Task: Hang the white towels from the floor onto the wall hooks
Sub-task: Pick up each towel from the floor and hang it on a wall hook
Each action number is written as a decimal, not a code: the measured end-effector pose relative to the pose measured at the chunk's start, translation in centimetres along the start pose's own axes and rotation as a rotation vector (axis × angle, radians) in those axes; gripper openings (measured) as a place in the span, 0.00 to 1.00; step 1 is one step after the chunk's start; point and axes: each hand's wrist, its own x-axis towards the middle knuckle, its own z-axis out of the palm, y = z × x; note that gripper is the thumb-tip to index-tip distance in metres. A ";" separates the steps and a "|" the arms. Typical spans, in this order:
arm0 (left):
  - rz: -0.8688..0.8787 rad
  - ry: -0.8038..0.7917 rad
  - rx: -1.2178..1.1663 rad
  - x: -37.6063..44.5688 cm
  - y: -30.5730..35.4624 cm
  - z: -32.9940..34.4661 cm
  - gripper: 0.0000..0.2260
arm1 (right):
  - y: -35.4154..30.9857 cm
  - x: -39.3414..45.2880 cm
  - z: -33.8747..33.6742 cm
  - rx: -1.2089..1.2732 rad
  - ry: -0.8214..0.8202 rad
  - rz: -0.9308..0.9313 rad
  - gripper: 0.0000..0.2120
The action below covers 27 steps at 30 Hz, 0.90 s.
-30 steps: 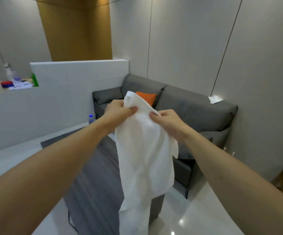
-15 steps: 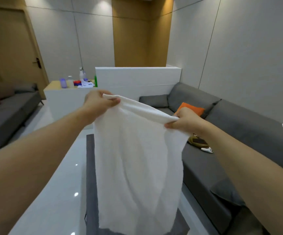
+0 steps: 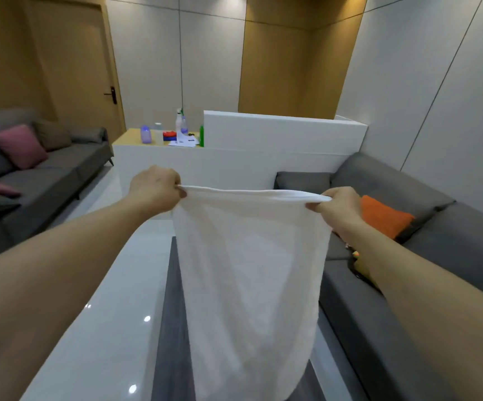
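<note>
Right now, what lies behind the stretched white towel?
Behind the white towel, held by the left hand and right hand, a dark rug and grey sofa show at its sides; whatever lies directly behind it is hidden.

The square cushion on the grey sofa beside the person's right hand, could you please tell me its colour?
Orange square cushion; the head view shows it clearly.

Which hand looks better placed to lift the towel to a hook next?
Neither clearly: left hand and right hand each pinch a top corner of the white towel, and no hook is visible.
</note>
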 end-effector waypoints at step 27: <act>-0.346 0.086 -0.055 -14.1 2.5 8.8 0.05 | 10.5 -3.4 4.6 0.288 -0.256 0.051 0.07</act>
